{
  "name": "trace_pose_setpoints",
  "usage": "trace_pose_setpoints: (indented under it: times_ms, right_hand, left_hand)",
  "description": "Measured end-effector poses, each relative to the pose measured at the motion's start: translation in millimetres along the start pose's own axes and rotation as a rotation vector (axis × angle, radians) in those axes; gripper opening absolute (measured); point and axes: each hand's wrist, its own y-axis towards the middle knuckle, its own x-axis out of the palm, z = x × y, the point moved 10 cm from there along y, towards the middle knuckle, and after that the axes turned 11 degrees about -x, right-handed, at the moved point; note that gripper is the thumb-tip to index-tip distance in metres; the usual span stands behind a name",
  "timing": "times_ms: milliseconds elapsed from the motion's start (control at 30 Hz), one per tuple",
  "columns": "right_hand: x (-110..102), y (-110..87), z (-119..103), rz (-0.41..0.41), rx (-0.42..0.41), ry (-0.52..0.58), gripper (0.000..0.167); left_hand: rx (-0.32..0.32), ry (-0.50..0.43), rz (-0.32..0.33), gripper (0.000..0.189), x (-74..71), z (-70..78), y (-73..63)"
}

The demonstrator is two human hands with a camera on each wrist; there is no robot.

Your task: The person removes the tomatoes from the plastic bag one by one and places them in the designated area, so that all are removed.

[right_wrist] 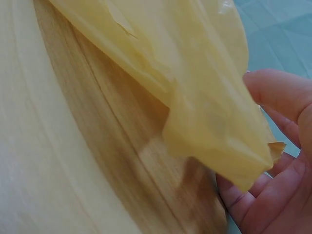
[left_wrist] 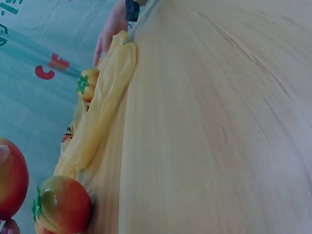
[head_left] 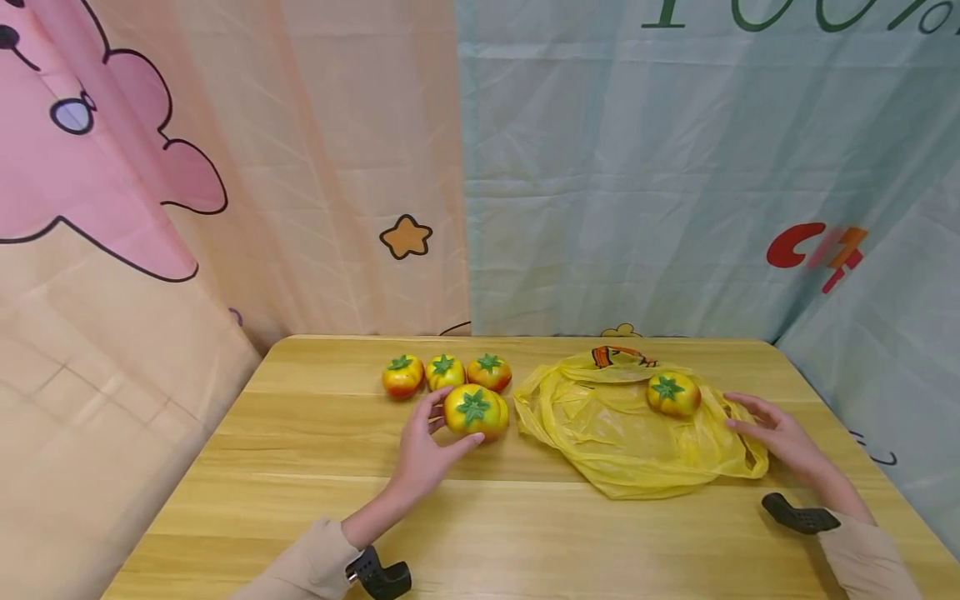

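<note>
My left hand (head_left: 426,452) grips a yellow-red tomato (head_left: 474,408) with a green star-shaped top, thumb on the near side and fingers on the far side. Just behind it, three similar tomatoes (head_left: 403,377) stand in a row on the table. To their right a thin yellow plastic bag (head_left: 611,433) lies spread out and crumpled, with one more tomato (head_left: 673,395) on its far right part. At the bag's right edge is my right hand (head_left: 780,433), fingertips touching the film. The right wrist view shows a loose bag corner (right_wrist: 219,141) hanging between its thumb and fingers.
Everything rests on a light wooden table (head_left: 525,533). Behind its far edge hangs a printed cloth (head_left: 360,167), pink and blue-green, which continues down both sides. A black wrist device (head_left: 381,575) sits on my left wrist, and another black device (head_left: 798,515) on the right.
</note>
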Motion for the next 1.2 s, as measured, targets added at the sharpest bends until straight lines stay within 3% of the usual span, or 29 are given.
trace_pose_setpoints:
  times_ms: [300,533,1200]
  right_hand:
    - [0,0.0,4,-0.004,0.031,-0.029,0.059]
    - [-1,-1.0,4,-0.006,0.014,-0.001,0.054]
    - [1,-1.3,4,-0.016,0.044,-0.031,0.058]
  left_hand:
    - [-0.068,0.042,0.043,0.075,-28.4,-18.1,-2.9]
    - [-0.132,0.064,0.061,0.075,-43.2,-33.3,0.5]
    - [-0.219,0.110,0.050,0.070,-38.0,-62.6,15.2]
